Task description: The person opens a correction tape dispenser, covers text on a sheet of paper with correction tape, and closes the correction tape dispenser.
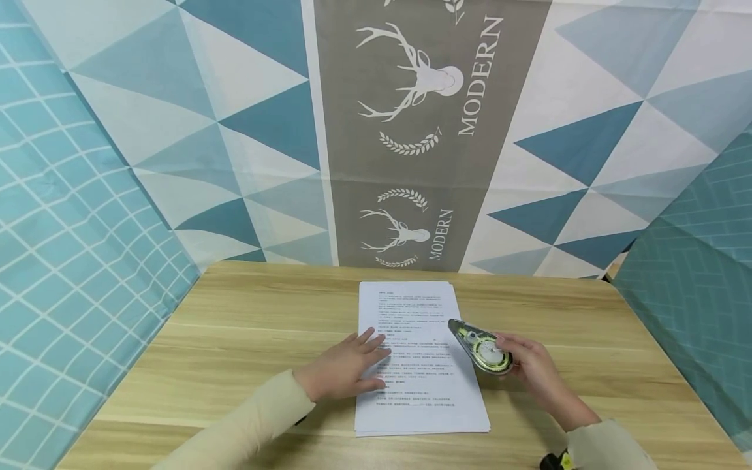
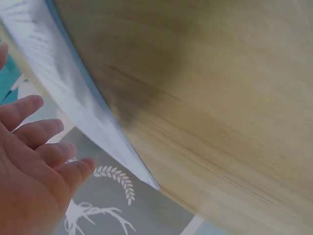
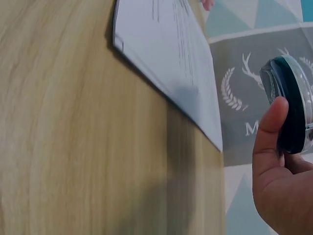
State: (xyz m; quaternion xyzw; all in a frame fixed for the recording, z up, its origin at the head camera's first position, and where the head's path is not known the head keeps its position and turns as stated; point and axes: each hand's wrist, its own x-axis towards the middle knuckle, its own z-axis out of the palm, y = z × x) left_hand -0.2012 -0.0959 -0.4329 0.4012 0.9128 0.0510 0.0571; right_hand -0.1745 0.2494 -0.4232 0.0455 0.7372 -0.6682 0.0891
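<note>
A stack of printed paper lies on the wooden table in front of me. My left hand, its fingers spread, is over the left side of the top sheet. In the left wrist view that hand shows relaxed fingers with nothing between them. My right hand grips a correction tape dispenser by its wide round end. Its narrow tip points to the upper left, above the right edge of the sheets. The right wrist view shows the thumb pressed against the dark side of the dispenser.
The wood-grain table runs back to a patterned cloth wall with deer prints. Blue checked cloth hangs at the left, teal cloth at the right. A black and yellow item shows by the right sleeve.
</note>
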